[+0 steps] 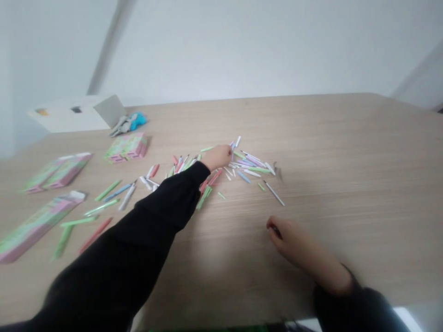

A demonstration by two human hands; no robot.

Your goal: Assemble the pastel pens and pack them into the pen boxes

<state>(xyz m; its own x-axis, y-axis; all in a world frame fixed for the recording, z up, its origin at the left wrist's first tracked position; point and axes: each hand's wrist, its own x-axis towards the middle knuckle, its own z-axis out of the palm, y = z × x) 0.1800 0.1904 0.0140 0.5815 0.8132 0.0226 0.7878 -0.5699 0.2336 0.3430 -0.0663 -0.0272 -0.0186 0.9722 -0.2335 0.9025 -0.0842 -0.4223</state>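
Observation:
My left hand reaches into a loose pile of pen parts in the middle of the table. Its fingers are pinched at a pale purple piece, but blur hides what exactly they hold. To its right lie purple, white and green pens with small white caps among them. A grey pen with a dark tip lies apart, nearer to me. My right hand rests low over the table with its fingers curled in; whether anything is inside is hidden. Beneath my left forearm are red pens and a green piece.
Several green, blue and red pens are spread at the left. Pink-and-green boxes stand behind them, with a long one at the left edge. Farther back are a white carton and a grey-and-blue cloth-like bundle.

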